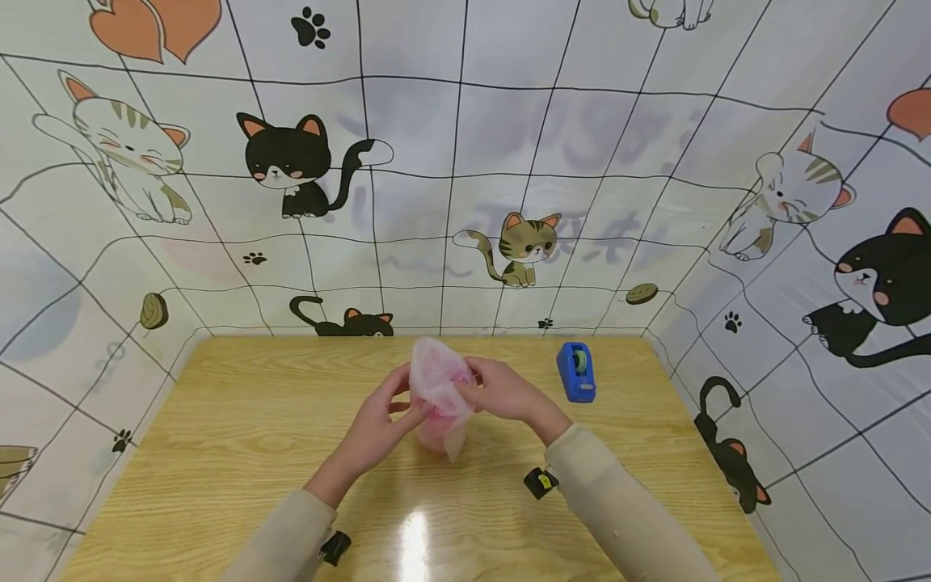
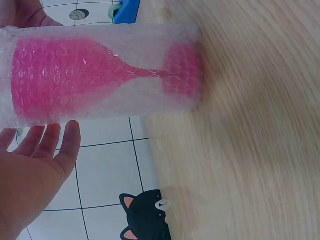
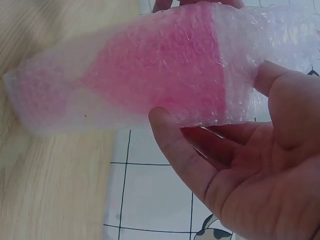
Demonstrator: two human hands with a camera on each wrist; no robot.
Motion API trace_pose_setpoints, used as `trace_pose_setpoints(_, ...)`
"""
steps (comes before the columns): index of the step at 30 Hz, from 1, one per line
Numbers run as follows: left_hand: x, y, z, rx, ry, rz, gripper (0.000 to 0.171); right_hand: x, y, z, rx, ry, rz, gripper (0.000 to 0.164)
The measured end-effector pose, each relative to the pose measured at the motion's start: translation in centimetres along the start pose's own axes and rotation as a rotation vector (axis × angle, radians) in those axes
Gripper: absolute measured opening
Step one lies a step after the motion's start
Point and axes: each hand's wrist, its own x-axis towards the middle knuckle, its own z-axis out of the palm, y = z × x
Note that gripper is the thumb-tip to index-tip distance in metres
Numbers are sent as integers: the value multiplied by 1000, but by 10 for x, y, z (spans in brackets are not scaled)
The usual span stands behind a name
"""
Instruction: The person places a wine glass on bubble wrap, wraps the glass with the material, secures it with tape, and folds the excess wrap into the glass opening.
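An hourglass (image 2: 70,75) with pink filling shows through a sleeve of bubble wrap (image 1: 439,368). It stands upright on the wooden table (image 1: 254,404), its lower end at the tabletop. My left hand (image 1: 381,416) holds the wrapped hourglass from the left, with fingers along its side and thumb in front. From the right, my right hand (image 1: 505,392) grips the upper part. In the right wrist view the fingers (image 3: 177,150) of that hand press the wrap near the wide pink part, close to the loose end of the wrap beyond the glass.
A blue tape dispenser (image 1: 577,373) with a roll of tape sits at the back right of the table. White cloth (image 1: 407,210) printed with cats and grid lines hangs behind and on both sides. Small black devices (image 1: 541,482) are at the wrists.
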Motion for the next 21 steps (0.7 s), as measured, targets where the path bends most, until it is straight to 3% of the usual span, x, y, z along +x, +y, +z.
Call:
trace_pose_setpoints(4,4,3,3,25,-21,2,57,0,4,-1,-28,17,-2,24)
trace_pose_setpoints(11,15,-33,6,56,-13,19,57,3,10,0,-62,25,-32,23)
trace_pose_setpoints(21,18,-33,5,76,4,-13,54,14,9,9,-107,88,-5,22)
